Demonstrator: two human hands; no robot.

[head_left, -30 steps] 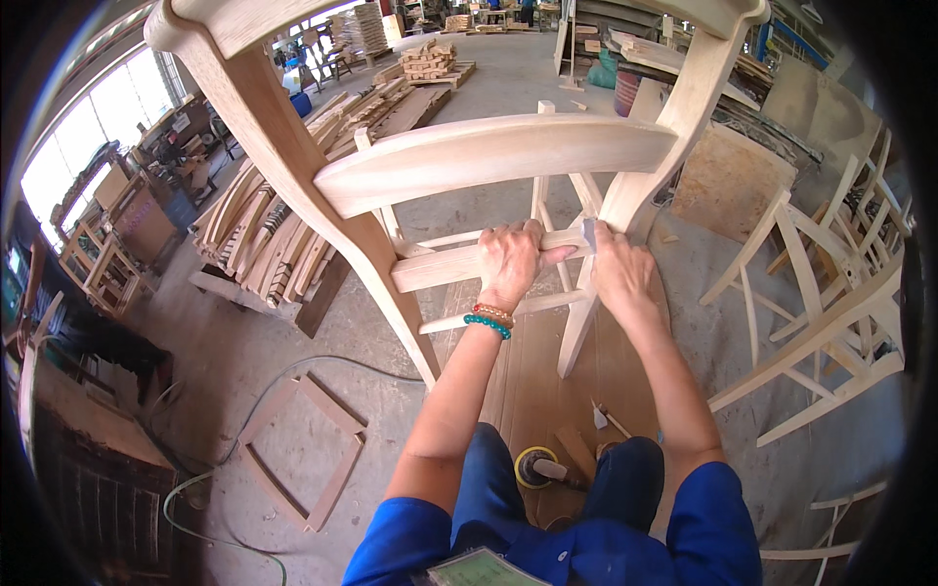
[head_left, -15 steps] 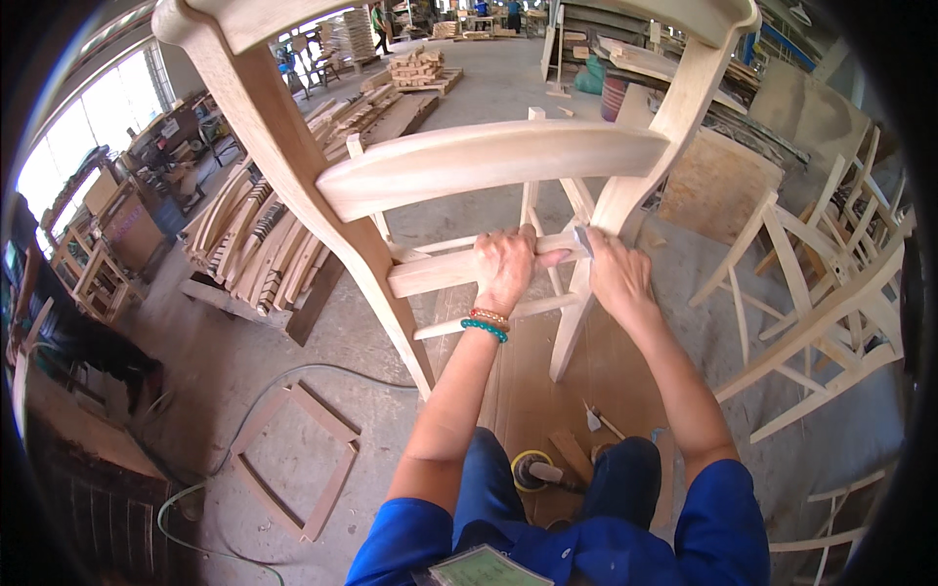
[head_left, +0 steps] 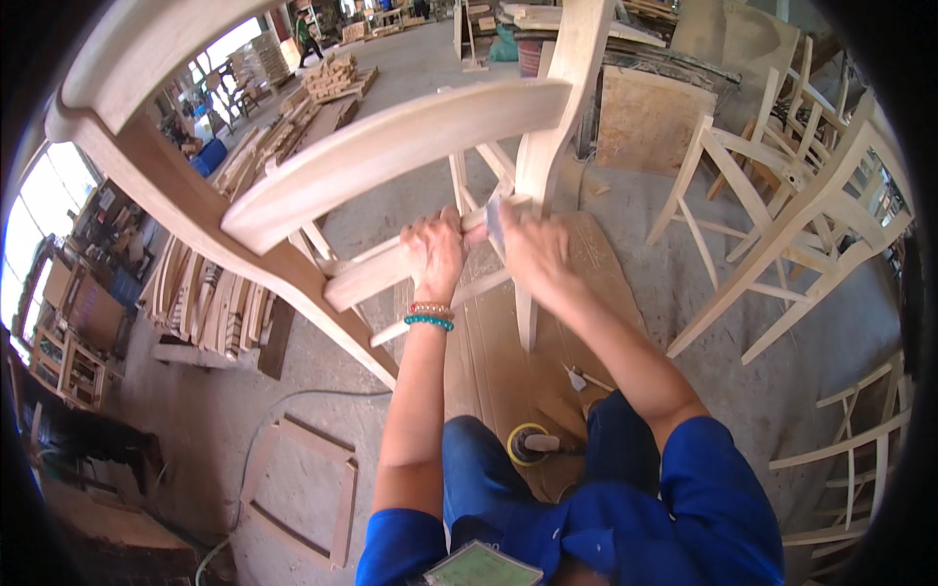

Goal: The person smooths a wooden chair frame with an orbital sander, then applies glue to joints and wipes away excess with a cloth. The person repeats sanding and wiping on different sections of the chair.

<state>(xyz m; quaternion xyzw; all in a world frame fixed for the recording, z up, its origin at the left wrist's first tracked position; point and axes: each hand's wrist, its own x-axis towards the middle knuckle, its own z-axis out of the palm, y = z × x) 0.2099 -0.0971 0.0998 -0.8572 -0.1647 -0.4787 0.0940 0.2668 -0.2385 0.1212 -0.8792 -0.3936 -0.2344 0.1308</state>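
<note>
A pale bare-wood chair stands in front of me, its curved back slat [head_left: 401, 146] between two upright posts. Below that slat runs a lower rail [head_left: 363, 280]. My left hand [head_left: 435, 256] is wrapped round this rail near its middle, bracelets at the wrist. Just right of it, my right hand [head_left: 537, 252] presses a small grey piece that looks like sandpaper [head_left: 494, 225] to the rail, close to the right post [head_left: 547, 146]. Its fingers are closed over the piece and slightly blurred. The rail's surface under both hands is hidden.
Cardboard [head_left: 479, 366] lies under the chair. Between my knees rests a yellow-rimmed sander [head_left: 529, 444]. A wooden frame [head_left: 344, 513] and a hose [head_left: 322, 395] lie on the left floor. Stacked curved parts [head_left: 210, 308] stand behind; unfinished chairs [head_left: 772, 210] crowd the right.
The view has swung right and tilted, shifting the chair leftward in the picture. Both hands remain at the lower rail, the right hand still holding the grey piece.
</note>
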